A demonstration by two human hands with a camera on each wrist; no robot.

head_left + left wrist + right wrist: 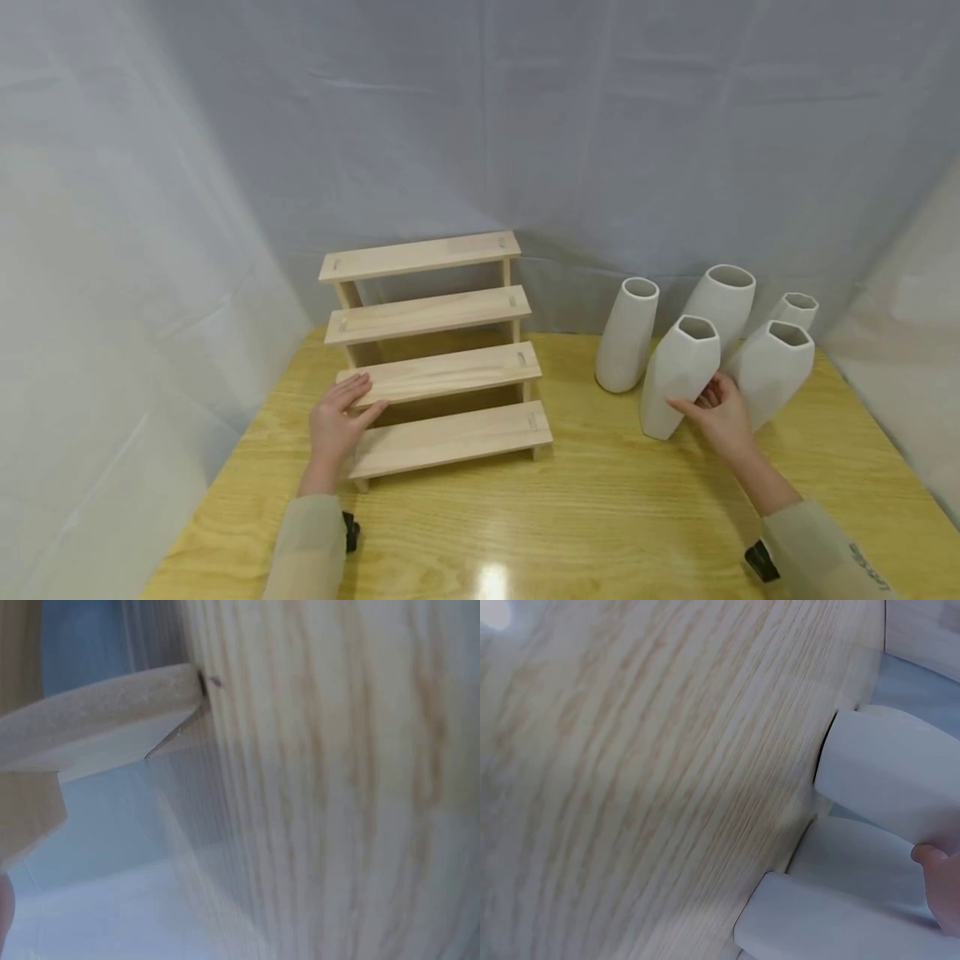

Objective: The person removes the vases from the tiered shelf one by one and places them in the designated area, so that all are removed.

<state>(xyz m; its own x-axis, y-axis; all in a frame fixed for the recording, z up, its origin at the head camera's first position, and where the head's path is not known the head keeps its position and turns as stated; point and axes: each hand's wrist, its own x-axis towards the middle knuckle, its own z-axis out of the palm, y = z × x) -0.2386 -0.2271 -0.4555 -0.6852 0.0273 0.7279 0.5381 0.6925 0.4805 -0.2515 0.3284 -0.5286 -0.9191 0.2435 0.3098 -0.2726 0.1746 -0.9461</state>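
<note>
A stepped wooden shelf (pixel 442 372) with several tiers stands left of centre. My left hand (pixel 337 421) rests on the left end of its second tier from the bottom, fingers over the top and thumb stretched along the front. A fingertip (pixel 4 904) shows at the edge of the left wrist view. To the right, my right hand (pixel 723 417) holds a white faceted vase (pixel 678 375) low on its right side, thumb on the front, fingers partly hidden behind. The same vase (pixel 889 769) stands upright on the table. Beside that hand is another faceted vase (pixel 772 371).
A round-mouthed white vase (pixel 626 337) stands left of the held one. Behind are a wider white vase (pixel 723 300) and a small-necked one (pixel 797 312), partly hidden. All stand close together on the wooden table (pixel 570 508). Grey-white cloth (pixel 555 125) hangs behind and at both sides.
</note>
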